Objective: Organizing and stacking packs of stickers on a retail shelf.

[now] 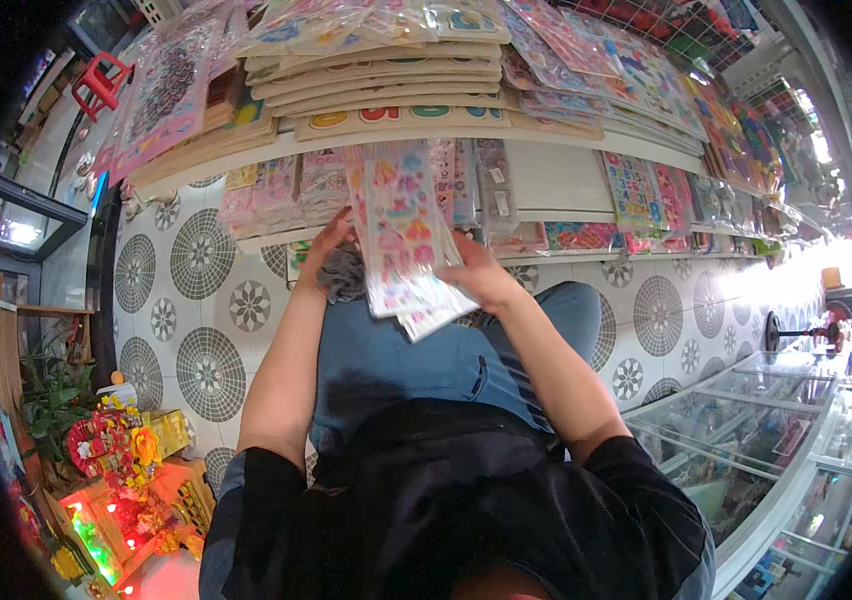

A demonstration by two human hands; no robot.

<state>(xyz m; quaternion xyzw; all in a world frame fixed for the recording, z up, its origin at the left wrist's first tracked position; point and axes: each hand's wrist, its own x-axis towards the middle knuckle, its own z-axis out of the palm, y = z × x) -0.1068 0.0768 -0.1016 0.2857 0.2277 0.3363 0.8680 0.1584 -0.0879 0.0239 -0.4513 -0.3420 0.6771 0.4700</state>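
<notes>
A stack of sticker sheets (403,217) in clear plastic sleeves, printed with colourful figures, is held upright above my lap. My right hand (482,274) grips its lower right side, the thumb over the front. A smaller packet (437,309) sticks out at an angle from the bottom of the stack. My left hand (327,251) is at the left side, holding a crumpled grey cloth (343,274) against the sheets. Its fingertips reach the stack's edge; part of the fingers is hidden behind the cloth and stack.
Ahead, an upper white shelf (463,140) bears stacked wooden puzzle boards (381,82). More sticker packets (268,187) fill the lower shelf. A red plastic stool (101,84) stands far left, a glass display case (741,420) right, and a lit flower decoration (133,480) lower left.
</notes>
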